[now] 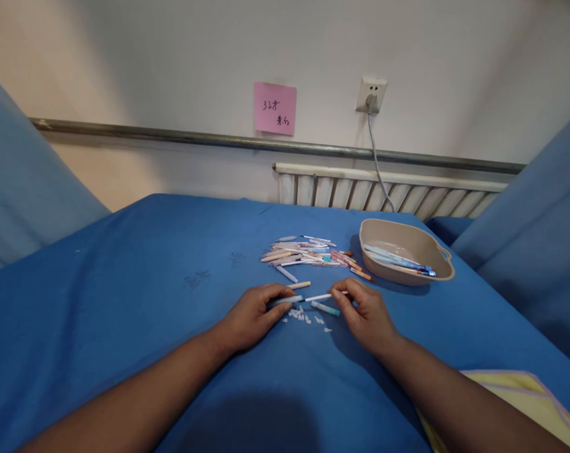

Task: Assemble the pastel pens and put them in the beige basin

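Observation:
Between finger and thumb, my left hand (257,316) pinches a pale blue-green pen barrel (289,299) lying sideways. My right hand (366,313) grips a thin white pen refill (319,297), its dark tip pointing left at the barrel's end. Whether the tip is inside the barrel or only touching, I cannot tell. Below the refill lies a teal-and-white pen part (326,308), close to my right fingers. Small whitish plastic pieces (300,315) are scattered on the blue cloth between my hands. A peach pen part (299,285) rests just beyond the barrel.
Farther back is a heap of pen parts and refills (308,253). To its right, a beige basket (407,236) holds several pens (393,259). Blue cloth (124,283) covers the table; a yellow cloth (511,396) lies at the lower right. A radiator (341,189) stands behind.

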A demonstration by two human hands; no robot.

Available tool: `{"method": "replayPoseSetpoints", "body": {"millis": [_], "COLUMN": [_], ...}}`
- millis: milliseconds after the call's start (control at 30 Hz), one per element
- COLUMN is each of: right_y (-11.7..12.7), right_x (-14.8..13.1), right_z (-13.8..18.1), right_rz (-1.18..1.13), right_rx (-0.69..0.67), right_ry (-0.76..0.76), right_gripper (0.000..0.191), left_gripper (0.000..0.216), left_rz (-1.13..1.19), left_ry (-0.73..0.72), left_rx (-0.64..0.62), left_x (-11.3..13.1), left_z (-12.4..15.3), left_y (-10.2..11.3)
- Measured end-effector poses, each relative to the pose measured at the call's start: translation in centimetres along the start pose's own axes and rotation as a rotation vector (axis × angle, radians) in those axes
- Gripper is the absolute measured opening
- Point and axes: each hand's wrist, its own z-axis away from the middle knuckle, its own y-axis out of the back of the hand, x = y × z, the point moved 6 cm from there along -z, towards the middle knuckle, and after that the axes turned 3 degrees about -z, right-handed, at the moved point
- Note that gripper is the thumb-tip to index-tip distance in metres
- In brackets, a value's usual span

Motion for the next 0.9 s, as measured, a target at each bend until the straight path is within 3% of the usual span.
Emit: {"method": "replayPoseSetpoints", "body": {"millis": [167,400,600,733,900], "right_y": [0.6,0.2,-1.2,-2.1,-2.6], "right_x": [0.6,0.4,-0.3,-1.7,-2.9], "right_z": [-0.1,-0.1,0.3,0.9,1.7], "right_rz": [-0.004,0.001,-0.055,-0.110,-0.095], "right_rx": [0.082,0.042,-0.153,-0.333,-0.477], "right_ry": [-0.037,-0.039,-0.061,0.003,0.072], "right_gripper": [0.018,0.019,0.024,0.034,0.067], "left_gripper": [0.024,0.025,0.025,0.023,0.026], "left_rz": [-0.007,0.001,0.034,0.073,0.121], "left_ry": [0.008,-0.004,-0.014,-0.047,-0.065], "left_rx": [0.018,-0.014,-0.030,-0.074,-0.129], "left_x": [-0.2,0.3,0.9,1.8,2.6], "left_z": [-0.1,0.1,0.3,0.5,0.8], "left_y": [0.1,0.0,-0.3,-0.9,-1.6]}}
